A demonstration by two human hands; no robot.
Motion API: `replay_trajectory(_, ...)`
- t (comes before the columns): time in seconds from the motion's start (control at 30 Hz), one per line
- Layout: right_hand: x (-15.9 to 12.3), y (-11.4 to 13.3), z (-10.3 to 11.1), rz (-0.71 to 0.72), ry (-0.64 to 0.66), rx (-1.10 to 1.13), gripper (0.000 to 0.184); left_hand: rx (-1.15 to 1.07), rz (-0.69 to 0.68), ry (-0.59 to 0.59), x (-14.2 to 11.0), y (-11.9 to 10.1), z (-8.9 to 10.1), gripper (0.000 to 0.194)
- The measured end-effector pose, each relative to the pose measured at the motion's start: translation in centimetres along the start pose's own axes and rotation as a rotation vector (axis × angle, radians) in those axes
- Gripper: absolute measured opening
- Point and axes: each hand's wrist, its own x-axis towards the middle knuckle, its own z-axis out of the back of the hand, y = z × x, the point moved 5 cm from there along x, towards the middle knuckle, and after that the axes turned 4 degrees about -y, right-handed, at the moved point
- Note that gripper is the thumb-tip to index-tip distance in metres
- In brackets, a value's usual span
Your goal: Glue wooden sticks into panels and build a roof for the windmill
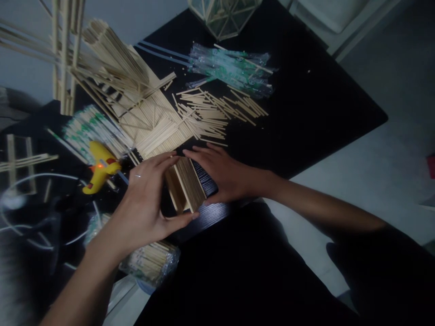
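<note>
A small open box made of wooden sticks (190, 183) stands near the table's front edge, with a hollow between its two upright walls. My left hand (146, 194) grips it from the left, with the thumb at the near end and the fingertips at the far end. On the other side, my right hand (222, 174) spans the right wall, its fingertips by the far corner and its thumb touching the near corner. Left of the box lies a yellow hot glue gun (102, 167) with a small lit orange light.
Loose short sticks (207, 113) are scattered beyond the hands, beside a flat stick panel (166, 108). Plastic-wrapped packs (231, 68) lie farther back, near a glass-panelled geometric frame (224, 18). A stick bundle (115, 50) and a white cable (50, 175) are on the left.
</note>
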Motion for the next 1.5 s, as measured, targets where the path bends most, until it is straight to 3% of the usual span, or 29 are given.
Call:
replay_trajectory(0.53, 0.10, -0.26, 0.06, 0.002, 0.021, -0.004, 0.117, 0.013, 0.017, 0.078, 0.04, -0.06, 0.16, 0.099)
replay_trajectory(1.5, -0.15, -0.17, 0.60, -0.007, 0.066, 0.044, 0.112, 0.066, -0.019, 0.046, -0.16, -0.30, 0.18, 0.097)
